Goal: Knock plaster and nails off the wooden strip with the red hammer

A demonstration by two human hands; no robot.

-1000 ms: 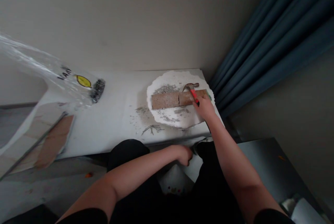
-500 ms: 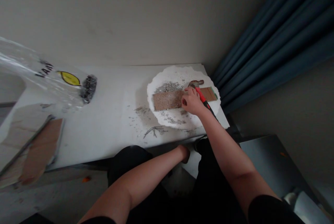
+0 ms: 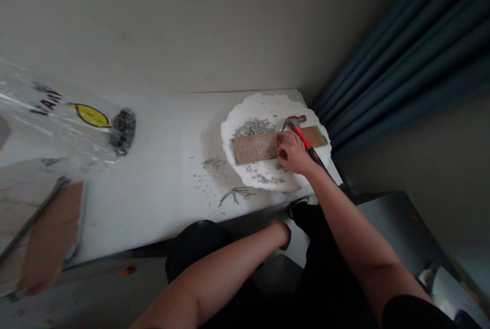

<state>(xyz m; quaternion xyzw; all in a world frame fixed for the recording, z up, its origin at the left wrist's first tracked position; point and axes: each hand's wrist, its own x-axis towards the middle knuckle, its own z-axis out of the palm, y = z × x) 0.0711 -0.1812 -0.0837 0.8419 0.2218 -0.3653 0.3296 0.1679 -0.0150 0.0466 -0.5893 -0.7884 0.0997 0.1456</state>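
A brown strip of cardboard (image 3: 254, 148), its left part covered in small dots, lies across a white disc with a ragged edge (image 3: 293, 103). My right hand (image 3: 294, 154) rests over the middle of the strip, fingers curled together; whatever they pinch is too small to make out. Just beyond it, a claw hammer (image 3: 304, 137) with a red and black handle lies slantwise across the strip, its handle running beside my forearm. Small grey pieces, seemingly nails (image 3: 254, 126), are heaped behind the strip. My left hand (image 3: 282, 234) hangs low by my legs, its fingers hidden.
Several loose nails (image 3: 235, 194) lie near the front edge of the white table (image 3: 161, 175). To the left are a clear printed plastic bag (image 3: 90, 114) and a brown board (image 3: 53, 237) with a dark bar alongside. A blue curtain (image 3: 398, 53) hangs at the right.
The whole view has shifted, so the table and disc sit slightly farther right. My right hand stays at the same part of the strip, and the hammer lies as before.
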